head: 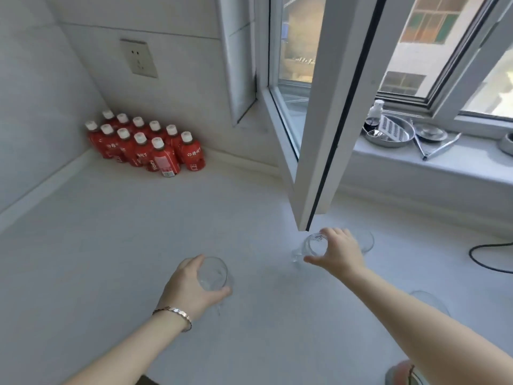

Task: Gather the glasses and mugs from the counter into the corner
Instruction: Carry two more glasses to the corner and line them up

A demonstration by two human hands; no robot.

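curling around a clear glass (pixel 212 274), the left hand (pixel 188 290) fingers (pixel 222 291) hold it above the white table (pixel 116 259). right hand (pixel 337 252) fingers (pixel 313 259) clasp a clear mug (pixel 312 245) from above, beside another glass (pixel 366 241). red bottles (pixel 147 145) fill the far corner.

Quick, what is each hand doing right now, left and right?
Left hand: closed around a clear glass, gripped from its side.
Right hand: fingers curled over the rim of a clear mug, gripping from above.
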